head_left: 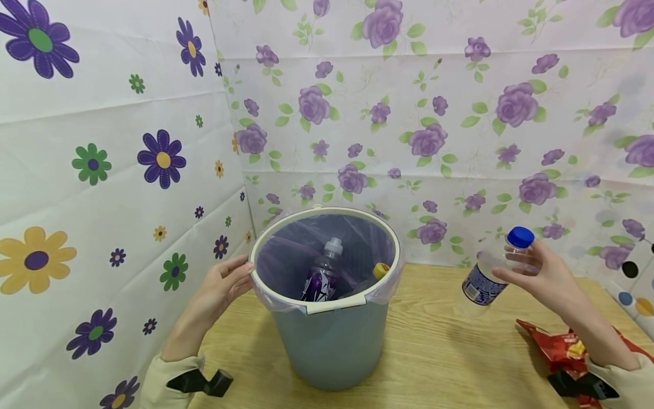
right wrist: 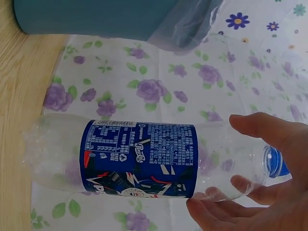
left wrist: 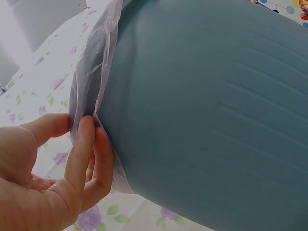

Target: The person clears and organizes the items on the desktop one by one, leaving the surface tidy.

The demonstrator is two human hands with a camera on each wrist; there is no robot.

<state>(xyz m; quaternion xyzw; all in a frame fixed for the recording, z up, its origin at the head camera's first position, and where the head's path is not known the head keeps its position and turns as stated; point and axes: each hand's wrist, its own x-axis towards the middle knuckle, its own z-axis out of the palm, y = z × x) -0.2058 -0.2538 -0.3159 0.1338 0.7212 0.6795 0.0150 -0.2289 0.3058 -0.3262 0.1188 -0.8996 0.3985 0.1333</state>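
Note:
A blue-grey trash bin (head_left: 332,346) with a cream rim stands upright on the wooden table, lined with a thin, pale purple plastic bag (head_left: 385,289). My left hand (head_left: 219,288) grips the bin's left rim, and in the left wrist view its thumb and fingers (left wrist: 79,159) lie on the bag's folded edge. To the right of the bin, my right hand (head_left: 552,278) holds a clear plastic bottle (head_left: 482,287) around its upper part, tilted with the blue cap (head_left: 521,236) up. In the right wrist view its blue label (right wrist: 139,159) shows, and the bottle looks empty.
Inside the bin lie a purple-labelled bottle (head_left: 322,278) with a pale cap and a small yellow item (head_left: 380,270). A red snack bag (head_left: 554,346) lies on the table (head_left: 424,363) under my right forearm. Flowered sheets hang at the left and back.

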